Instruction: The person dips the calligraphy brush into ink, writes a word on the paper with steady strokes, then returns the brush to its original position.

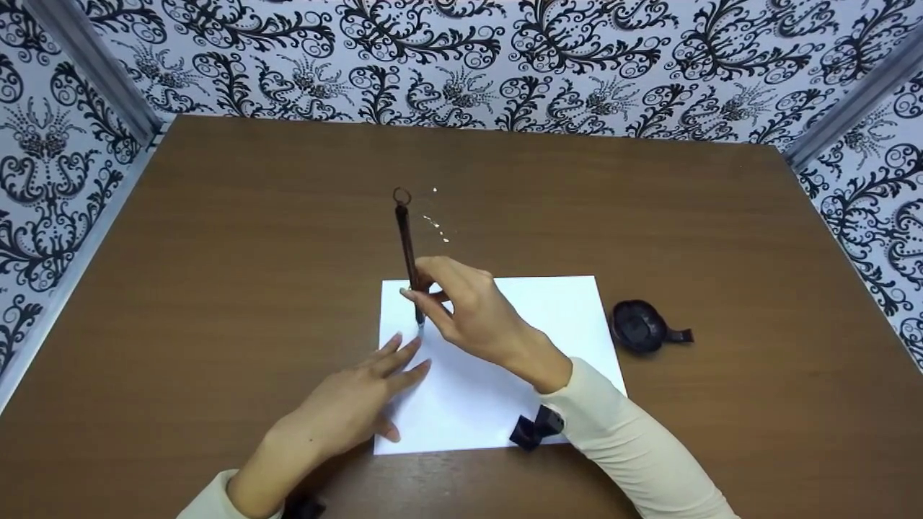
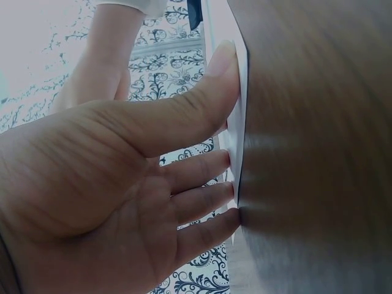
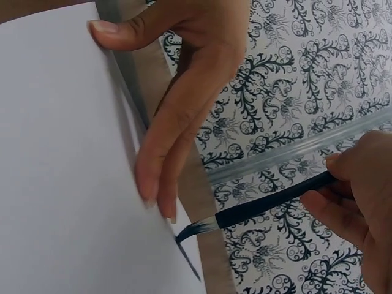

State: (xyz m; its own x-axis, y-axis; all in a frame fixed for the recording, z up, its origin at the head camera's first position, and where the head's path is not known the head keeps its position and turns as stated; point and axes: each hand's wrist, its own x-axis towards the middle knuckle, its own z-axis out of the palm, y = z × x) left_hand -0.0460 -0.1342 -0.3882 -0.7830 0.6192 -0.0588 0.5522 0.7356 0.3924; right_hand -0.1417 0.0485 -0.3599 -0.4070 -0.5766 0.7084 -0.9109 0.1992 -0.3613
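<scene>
A long dark paintbrush (image 1: 405,238) with a ring at its end stands nearly upright, pinched between thumb and fingers of my right hand (image 1: 472,310). Its bristles touch a white sheet of paper (image 1: 497,404) near the left edge. In the right wrist view, a short dark stroke (image 3: 188,262) runs from the bent bristles. My left hand (image 1: 353,404) rests with spread, fairly straight fingers on the sheet's left edge. Thumb and fingertips press the paper down in the left wrist view. The right hand partly covers the sheet.
Right of the paper sits a small black dish (image 1: 639,326) with a short handle. Several shiny flecks (image 1: 436,225) show on the brown table (image 1: 252,216) beyond the sheet. Patterned panels (image 1: 461,65) border the table at the back and sides.
</scene>
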